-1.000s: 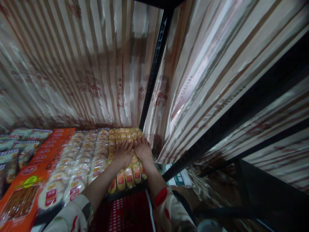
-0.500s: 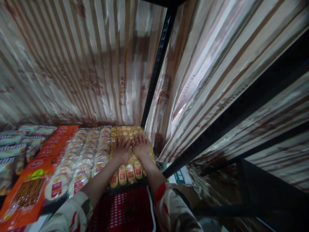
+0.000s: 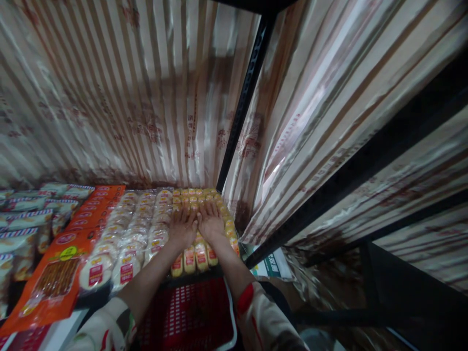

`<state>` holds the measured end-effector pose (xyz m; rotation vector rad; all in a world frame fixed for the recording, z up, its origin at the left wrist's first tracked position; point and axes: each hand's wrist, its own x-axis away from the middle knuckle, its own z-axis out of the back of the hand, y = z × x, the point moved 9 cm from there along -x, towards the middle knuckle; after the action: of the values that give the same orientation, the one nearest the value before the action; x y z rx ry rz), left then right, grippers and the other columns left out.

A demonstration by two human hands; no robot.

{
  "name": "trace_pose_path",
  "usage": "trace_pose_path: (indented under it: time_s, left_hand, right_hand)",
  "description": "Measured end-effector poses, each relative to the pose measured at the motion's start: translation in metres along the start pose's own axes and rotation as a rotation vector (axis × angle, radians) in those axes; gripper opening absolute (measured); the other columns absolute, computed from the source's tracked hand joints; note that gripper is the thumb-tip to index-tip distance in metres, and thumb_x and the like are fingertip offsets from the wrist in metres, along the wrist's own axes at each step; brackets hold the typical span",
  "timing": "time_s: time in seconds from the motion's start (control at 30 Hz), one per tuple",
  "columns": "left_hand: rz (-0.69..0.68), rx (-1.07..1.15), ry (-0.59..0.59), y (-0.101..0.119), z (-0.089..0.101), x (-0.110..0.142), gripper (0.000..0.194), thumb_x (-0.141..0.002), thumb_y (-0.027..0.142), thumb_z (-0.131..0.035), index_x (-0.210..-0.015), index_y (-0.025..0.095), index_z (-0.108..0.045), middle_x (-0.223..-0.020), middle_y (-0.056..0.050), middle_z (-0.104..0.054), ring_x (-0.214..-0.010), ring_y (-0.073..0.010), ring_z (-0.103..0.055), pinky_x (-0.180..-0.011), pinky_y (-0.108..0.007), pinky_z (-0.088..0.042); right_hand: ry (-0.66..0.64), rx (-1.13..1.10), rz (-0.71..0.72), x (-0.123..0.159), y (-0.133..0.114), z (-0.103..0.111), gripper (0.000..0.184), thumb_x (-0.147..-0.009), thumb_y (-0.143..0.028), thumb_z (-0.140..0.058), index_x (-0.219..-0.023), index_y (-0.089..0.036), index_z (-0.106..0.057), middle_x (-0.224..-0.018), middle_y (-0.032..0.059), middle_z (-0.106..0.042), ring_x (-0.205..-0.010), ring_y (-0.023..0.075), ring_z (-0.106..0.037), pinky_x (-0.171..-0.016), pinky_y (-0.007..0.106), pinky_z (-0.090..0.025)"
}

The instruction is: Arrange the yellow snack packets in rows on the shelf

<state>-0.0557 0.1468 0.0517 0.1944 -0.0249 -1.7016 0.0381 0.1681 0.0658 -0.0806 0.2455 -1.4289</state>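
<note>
Rows of small yellow wrapped cakes fill the right end of the shelf. My left hand lies flat on top of them, fingers spread and pointing to the back. Beside it, my right hand rests the same way on the cakes, its thumb close to the left thumb. Neither hand grips anything. Left of the yellow cakes stand rows of round white wrapped cakes, near my left forearm.
Orange snack bags and white-and-blue packets line the shelf's left. A red plastic basket sits below the front edge. A black shelf post rises at the back corner, with striped sheeting behind. A dark bar slants at right.
The view has shifted slightly, so the shelf goods appear a little farther right. Both hands have moved slightly left relative to the cakes, staying flat on them.
</note>
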Motion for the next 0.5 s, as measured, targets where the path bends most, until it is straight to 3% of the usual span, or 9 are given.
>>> trace_pose_path:
  time_s: [0.17,0.5]
  left_hand:
    - [-0.007,-0.022,0.008,-0.003,0.0,0.013,0.051,-0.093,0.034,-0.023,-0.141,0.022,-0.033,-0.149,-0.008,-0.03,-0.139,-0.0251,-0.021,-0.111,-0.048,-0.02]
    - [-0.036,-0.013,0.005,0.0,0.0,0.014,0.049,-0.093,0.033,-0.025,-0.136,0.02,-0.042,-0.147,-0.011,-0.034,-0.138,-0.0254,-0.025,-0.111,-0.049,-0.021]
  right_hand:
    - [-0.024,-0.01,0.018,0.009,-0.01,-0.011,0.048,-0.095,-0.036,-0.023,-0.139,-0.022,-0.038,-0.147,0.0058,-0.035,-0.139,0.0207,-0.022,-0.111,0.04,-0.011]
    - [-0.02,0.009,0.023,0.011,-0.009,-0.015,0.049,-0.096,-0.036,-0.022,-0.139,-0.021,-0.039,-0.147,0.0067,-0.035,-0.138,0.0192,-0.023,-0.111,0.039,-0.009]
